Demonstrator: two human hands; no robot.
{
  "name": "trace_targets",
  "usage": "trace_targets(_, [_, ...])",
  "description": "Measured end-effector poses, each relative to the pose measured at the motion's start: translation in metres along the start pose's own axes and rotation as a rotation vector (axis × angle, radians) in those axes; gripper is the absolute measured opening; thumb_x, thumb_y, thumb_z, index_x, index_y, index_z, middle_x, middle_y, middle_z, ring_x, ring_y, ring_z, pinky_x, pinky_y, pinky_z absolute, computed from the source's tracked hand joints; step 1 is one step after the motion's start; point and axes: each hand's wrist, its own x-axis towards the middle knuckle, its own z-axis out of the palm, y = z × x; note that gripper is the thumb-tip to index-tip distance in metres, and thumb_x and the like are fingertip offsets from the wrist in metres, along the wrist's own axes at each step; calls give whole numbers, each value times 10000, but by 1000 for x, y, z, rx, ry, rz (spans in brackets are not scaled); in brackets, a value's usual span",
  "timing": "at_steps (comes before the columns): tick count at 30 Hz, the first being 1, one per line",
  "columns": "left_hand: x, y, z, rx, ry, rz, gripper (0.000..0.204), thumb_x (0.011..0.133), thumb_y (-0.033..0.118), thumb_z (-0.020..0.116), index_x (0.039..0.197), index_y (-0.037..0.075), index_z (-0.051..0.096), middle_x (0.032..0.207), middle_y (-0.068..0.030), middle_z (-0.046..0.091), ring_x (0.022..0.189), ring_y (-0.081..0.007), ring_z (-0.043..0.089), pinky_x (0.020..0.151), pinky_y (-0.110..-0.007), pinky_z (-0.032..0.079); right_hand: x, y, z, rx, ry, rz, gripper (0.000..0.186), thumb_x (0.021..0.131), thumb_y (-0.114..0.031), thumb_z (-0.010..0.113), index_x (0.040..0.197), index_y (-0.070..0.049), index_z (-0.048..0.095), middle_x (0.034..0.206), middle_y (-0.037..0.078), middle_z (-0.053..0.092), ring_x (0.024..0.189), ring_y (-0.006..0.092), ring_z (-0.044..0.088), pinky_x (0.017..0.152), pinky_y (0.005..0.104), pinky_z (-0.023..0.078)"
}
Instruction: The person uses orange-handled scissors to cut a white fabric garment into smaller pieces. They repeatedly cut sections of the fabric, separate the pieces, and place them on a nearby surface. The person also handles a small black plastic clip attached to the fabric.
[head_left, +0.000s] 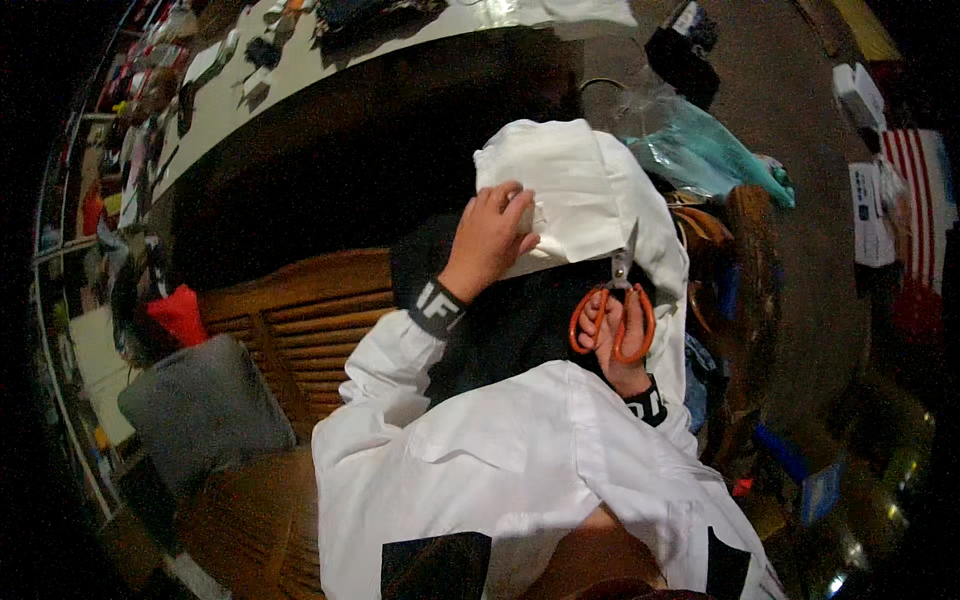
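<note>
White cloth [565, 165] lies draped over my lap, and a fold of it hangs down on the right. My left hand [490, 238] rests at its left edge, with curled fingers gripping the fabric there. My right hand [622, 340] is closed round a pair of scissors [574, 325] with orange loop handles. The short metal blades point away from me and reach the near edge of the white cloth. How far the blades are apart is hard to see, as their tips lie against the cloth.
I sit on a slatted wooden bench [300, 315], with a grey cushion [210, 410] and a red item [177, 313] at the left. Ahead stands a long pale table [390, 48] with dark cloth on it. A greenish plastic bag [705, 150] lies at the far right, near white boxes [870, 210].
</note>
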Motion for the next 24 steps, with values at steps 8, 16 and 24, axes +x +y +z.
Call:
trace_targets(8, [-79,14,-27,-64,-36,-57,560,675,158,740,1190,90,533,1029,-80,523,988,-271,496,936,-429,363,1,7,-3,44,-37,-27,508,924,-565,371,910,-68,477,781,26,448,640,155,453,509,274,375])
trace_targets(16, [-48,15,9,17,34,-24,334,723,86,672,1049,92,601,1049,-111,606,989,-298,578,813,-390,489,-9,-3,19,48,25,-12,544,908,-613,347,890,-81,458,772,11,410,628,140,408,504,258,319])
trace_targets(24, [-2,-37,-47,-315,-409,-109,232,792,19,643,1024,21,652,910,-152,682,815,-223,678,722,-323,538,-20,-17,43,194,-99,22,582,884,-632,392,919,-54,453,802,12,383,676,118,373,527,231,303])
